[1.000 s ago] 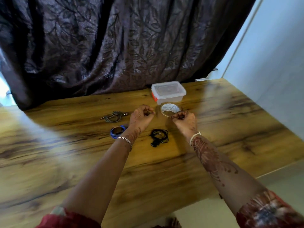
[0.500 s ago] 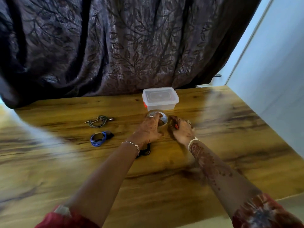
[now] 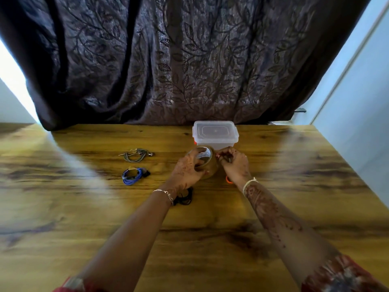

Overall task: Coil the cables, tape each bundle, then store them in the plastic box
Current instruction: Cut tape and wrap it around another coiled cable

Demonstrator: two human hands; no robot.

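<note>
Here tape roll [image 3: 205,158] in left hand [image 3: 187,174], right hand [image 3: 234,165] pinching edge.

Glossy wood-grain table [image 3: 294,197], translucent plastic box [image 3: 215,134], patterned cloth curtain [image 3: 168,60]

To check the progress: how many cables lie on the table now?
3. The grey cable lies far left, the blue cable just in front of it, the black cable nearest, partly hidden behind the left hand's wrist. More may be hidden.
</note>
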